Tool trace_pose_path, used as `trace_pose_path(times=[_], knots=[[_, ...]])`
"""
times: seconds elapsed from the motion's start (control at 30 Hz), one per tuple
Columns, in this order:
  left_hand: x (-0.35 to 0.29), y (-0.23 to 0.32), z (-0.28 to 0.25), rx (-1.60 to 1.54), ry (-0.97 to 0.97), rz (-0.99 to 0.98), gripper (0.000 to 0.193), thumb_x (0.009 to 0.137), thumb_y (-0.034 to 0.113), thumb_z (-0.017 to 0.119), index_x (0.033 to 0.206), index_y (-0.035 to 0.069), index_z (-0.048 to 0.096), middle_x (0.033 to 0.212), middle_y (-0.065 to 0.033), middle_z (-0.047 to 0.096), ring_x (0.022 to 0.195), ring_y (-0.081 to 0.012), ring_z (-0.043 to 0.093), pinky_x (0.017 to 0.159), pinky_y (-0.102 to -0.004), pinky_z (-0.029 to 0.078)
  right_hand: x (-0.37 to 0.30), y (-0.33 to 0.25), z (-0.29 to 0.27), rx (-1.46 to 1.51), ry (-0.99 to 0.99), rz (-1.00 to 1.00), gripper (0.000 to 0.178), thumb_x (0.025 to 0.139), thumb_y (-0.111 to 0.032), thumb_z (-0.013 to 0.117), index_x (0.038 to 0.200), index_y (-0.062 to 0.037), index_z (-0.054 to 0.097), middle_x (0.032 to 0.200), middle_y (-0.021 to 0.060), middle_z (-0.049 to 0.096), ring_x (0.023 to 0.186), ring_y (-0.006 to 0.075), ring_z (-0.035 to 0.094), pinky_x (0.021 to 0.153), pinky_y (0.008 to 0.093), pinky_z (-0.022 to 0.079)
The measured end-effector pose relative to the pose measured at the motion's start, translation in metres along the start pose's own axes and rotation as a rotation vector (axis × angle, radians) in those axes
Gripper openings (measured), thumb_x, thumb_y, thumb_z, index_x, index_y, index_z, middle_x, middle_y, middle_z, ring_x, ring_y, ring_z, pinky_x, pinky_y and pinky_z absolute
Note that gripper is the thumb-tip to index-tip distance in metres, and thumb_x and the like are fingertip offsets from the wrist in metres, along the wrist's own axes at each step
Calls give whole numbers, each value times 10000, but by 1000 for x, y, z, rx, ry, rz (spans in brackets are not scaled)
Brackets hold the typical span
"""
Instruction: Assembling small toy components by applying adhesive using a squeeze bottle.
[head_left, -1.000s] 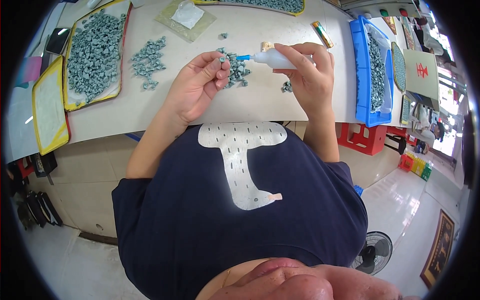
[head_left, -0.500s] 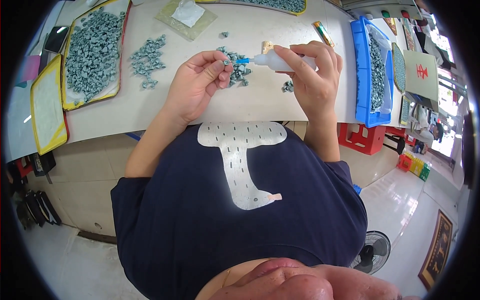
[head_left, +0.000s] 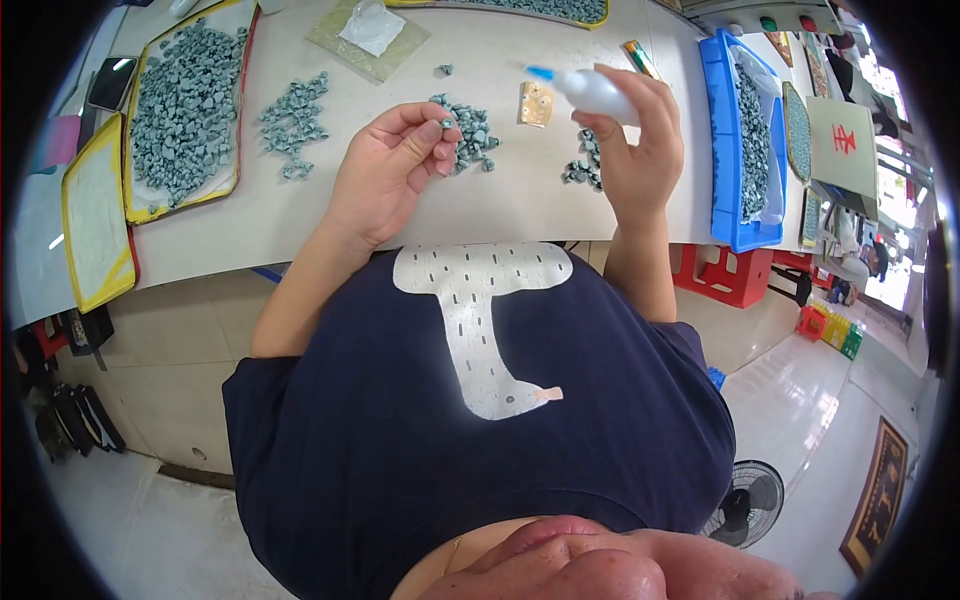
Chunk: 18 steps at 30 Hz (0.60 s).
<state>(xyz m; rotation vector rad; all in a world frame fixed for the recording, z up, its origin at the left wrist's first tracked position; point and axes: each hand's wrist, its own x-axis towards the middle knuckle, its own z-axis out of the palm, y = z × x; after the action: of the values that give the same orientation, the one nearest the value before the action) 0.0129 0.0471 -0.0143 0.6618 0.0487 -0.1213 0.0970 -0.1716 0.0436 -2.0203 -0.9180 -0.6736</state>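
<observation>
Near the middle of the table, my left hand pinches a small grey-green piece between thumb and fingertips. My right hand grips a white squeeze bottle, tilted, its blue nozzle pointing left and away from the pinched piece. Just beyond my left fingers lies a loose pile of similar grey-green pieces. A smaller cluster of pieces lies beside my right wrist, partly hidden by it. Between the hands, farther back, sits a small beige block.
To the left are scattered pieces and a yellow-rimmed tray full of them, with a phone beside it. A blue crate of pieces stands on the right. Farther back lies a yellowish sheet with white plastic on it.
The bottle has moved right and up, its nozzle drawn away from the piece in my left hand. The beige block and right-hand cluster show more fully. My left hand stays nearly still.
</observation>
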Motion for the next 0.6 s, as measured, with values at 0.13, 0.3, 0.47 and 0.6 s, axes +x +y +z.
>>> trace_pose_path(times=[0.13, 0.3, 0.47, 0.6], knots=[[1, 0, -3, -18, -13, -5, 123, 924, 50, 556, 1032, -6, 578, 913, -91, 603, 758, -135, 528, 704, -264, 470, -6, 16, 11, 191, 22, 168, 361, 750, -18, 739, 1089, -31, 613, 962, 64, 641, 907, 158, 586, 802, 301, 471], [2, 1, -5, -51, -45, -6, 121, 925, 48, 552, 1033, -3, 571, 911, -90, 597, 757, -136, 515, 699, -266, 459, -3, 12, 16, 160, -47, 166, 363, 723, -23, 751, 1065, -45, 631, 971, 63, 652, 906, 173, 595, 811, 319, 460], [3, 0, -10, -85, -57, -10, 112, 929, 42, 539, 1031, 1, 560, 914, -88, 586, 753, -135, 500, 697, -264, 448, 7, 3, 14, -191, -89, -209, 362, 661, -45, 762, 1008, -88, 669, 937, 34, 655, 895, 196, 596, 808, 327, 426], [4, 0, -12, -95, -62, -12, 105, 933, 40, 530, 1028, 4, 554, 919, -87, 578, 751, -133, 490, 695, -260, 439, 6, -5, 14, -271, -51, -272, 365, 604, -76, 760, 958, -141, 696, 907, -3, 655, 886, 200, 591, 802, 323, 386]])
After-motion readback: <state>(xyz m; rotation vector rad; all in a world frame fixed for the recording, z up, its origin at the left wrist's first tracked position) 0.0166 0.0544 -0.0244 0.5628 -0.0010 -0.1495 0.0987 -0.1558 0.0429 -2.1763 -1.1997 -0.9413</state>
